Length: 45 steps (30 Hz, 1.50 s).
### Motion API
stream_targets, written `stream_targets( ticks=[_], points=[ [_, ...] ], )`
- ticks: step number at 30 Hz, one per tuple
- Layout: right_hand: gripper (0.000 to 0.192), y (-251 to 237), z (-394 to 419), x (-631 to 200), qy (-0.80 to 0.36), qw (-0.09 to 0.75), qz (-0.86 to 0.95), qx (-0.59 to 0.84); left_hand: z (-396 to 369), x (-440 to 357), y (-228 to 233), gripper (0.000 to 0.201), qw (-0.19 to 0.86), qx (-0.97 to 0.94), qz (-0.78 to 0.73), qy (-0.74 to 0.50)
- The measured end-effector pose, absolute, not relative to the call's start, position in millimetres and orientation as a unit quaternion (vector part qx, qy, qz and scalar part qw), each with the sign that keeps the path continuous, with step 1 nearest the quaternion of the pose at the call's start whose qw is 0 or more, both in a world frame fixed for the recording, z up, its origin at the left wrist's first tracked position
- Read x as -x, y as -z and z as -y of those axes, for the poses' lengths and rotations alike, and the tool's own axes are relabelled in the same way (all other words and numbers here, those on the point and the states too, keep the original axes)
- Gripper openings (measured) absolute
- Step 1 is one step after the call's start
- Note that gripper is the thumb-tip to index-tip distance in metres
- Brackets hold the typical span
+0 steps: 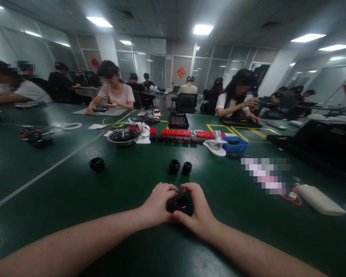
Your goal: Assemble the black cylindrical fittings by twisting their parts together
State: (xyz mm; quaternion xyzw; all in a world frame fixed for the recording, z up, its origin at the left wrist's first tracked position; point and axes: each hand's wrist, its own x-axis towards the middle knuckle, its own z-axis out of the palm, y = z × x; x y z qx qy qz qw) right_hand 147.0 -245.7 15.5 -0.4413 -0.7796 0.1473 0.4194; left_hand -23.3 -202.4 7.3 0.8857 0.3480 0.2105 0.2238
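Hands meet in the head view, low in the middle of the green desk (75,181), and you hold one small black round part (180,202) between them. Your left hand (158,204) closes on its left side with the fingers curled over the top edge, and your right hand (198,211) closes on its right side in the same way. The part sits on the desk or just above it; I cannot tell which. Its open ring faces up toward you.

Beyond your hands, two similar black round parts (180,167) stand just beside each other on the desk. A third black part (97,164) lies well apart on the left. Farther away you see a metal bowl (123,137) with cables, a row of red blocks (187,133), a white clamp (216,145) and a blue tray (235,144) near it. At the right edge lies a white oblong case (320,200) with an orange cable.

Other people sit at the far side of the desk, and a person in a pink shirt (115,94) rests both hands on a grey mat.
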Motion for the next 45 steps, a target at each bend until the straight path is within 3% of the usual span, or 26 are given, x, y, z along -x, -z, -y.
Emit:
stream_targets(
  ticks=[19, 24, 34, 45],
  points=[
    [0.042, -17.3, 249.6, -150.4, -0.200, 0.432, 0.801, 0.363, 203.8, 22.1, -10.1, 0.050, 0.226, -0.885, -0.356, -0.200],
    [0.045, -18.6, 252.1, -152.7, -0.155, 0.423, 0.828, 0.335, 205.0, 22.5, -11.1, 0.054, 0.226, -0.882, -0.360, -0.200],
    [0.054, -10.2, 245.9, -148.7, -0.135, 0.418, 0.778, 0.448, 203.6, 23.2, -10.4, 0.043, 0.222, -0.886, -0.356, -0.196],
    [0.040, -16.8, 246.7, -144.9, -0.160, 0.414, 0.783, 0.436, 203.0, 22.9, -8.4, 0.049, 0.220, -0.885, -0.358, -0.199]
  ],
)
